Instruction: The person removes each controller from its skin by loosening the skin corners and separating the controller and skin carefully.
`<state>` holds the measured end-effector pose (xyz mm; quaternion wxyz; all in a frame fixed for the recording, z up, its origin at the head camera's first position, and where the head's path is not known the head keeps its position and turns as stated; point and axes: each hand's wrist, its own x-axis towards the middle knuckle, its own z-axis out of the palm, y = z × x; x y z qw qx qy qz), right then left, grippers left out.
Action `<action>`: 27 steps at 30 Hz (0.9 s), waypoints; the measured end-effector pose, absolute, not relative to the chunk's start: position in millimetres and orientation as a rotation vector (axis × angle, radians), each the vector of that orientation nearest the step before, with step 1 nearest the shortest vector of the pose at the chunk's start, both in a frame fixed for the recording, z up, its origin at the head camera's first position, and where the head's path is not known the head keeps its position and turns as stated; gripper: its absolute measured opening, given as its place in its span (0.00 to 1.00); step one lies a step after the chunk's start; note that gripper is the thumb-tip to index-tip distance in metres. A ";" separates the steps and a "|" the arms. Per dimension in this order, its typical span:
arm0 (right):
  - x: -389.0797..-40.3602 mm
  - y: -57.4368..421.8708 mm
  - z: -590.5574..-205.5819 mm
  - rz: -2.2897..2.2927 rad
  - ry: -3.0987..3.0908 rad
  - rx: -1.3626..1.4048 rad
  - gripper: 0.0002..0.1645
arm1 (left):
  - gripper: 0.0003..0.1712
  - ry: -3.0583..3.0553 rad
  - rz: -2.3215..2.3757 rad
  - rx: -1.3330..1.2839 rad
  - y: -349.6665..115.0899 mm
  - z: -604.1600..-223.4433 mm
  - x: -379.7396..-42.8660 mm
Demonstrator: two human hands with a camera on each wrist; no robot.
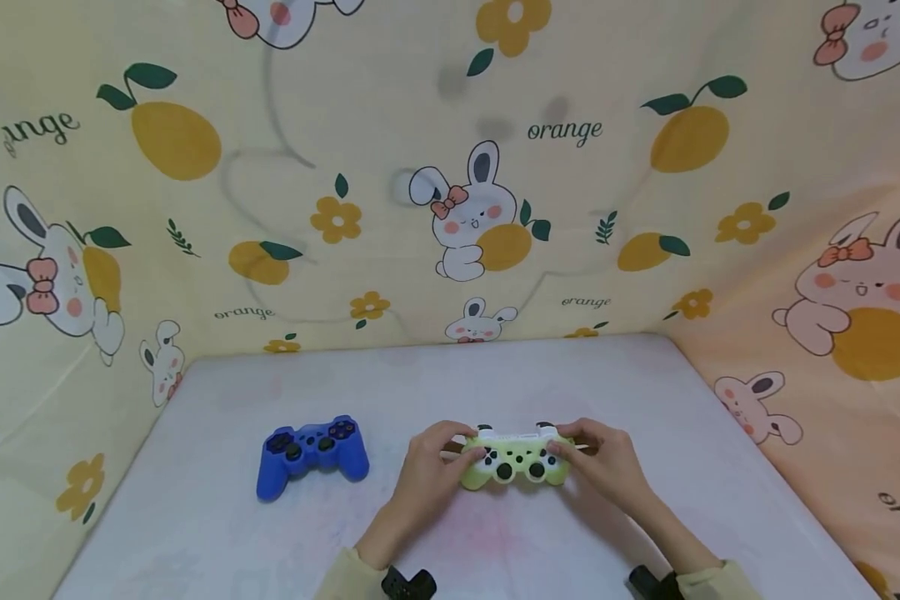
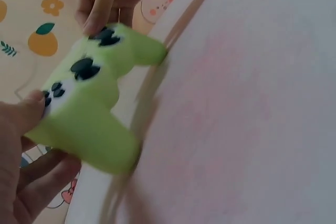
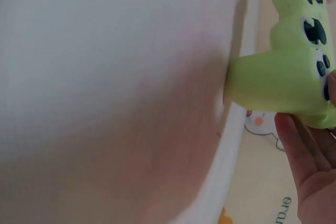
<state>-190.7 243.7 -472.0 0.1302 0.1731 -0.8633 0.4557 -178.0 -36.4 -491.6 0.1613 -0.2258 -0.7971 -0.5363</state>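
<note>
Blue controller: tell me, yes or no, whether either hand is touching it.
No, the blue controller lies apart on the table, while the left hand and right hand both hold the green controller.

one ctrlr (image 1: 312, 455) on tbl (image 1: 420, 383), l. of other ctrlr (image 1: 520, 461), cloth (image 1: 390, 100) behind.

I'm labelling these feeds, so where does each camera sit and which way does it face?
Head: on the head, facing forward and down at the left hand, right hand, green controller and blue controller; sleeves show.
Left wrist: on that wrist, facing the green controller; left hand at lower left, right hand at top.
Right wrist: on that wrist, facing the green controller; right hand at lower right, part of the left hand at top right.
Both wrist views show the green controller and table.
</note>
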 end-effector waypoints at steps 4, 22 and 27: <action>-198.3 244.8 -471.3 1.308 -2.551 0.527 0.09 | 0.10 -2.417 -1.450 -0.656 -41.0 -486.9 -184.5; -218.8 247.5 -482.8 1.707 -2.833 0.489 0.48 | 0.33 -2.631 -1.635 -0.472 -44.9 -501.8 -203.0; -223.5 247.3 -484.8 1.720 -2.843 0.328 0.45 | 0.36 -2.662 -1.695 -0.443 -41.8 -507.1 -209.0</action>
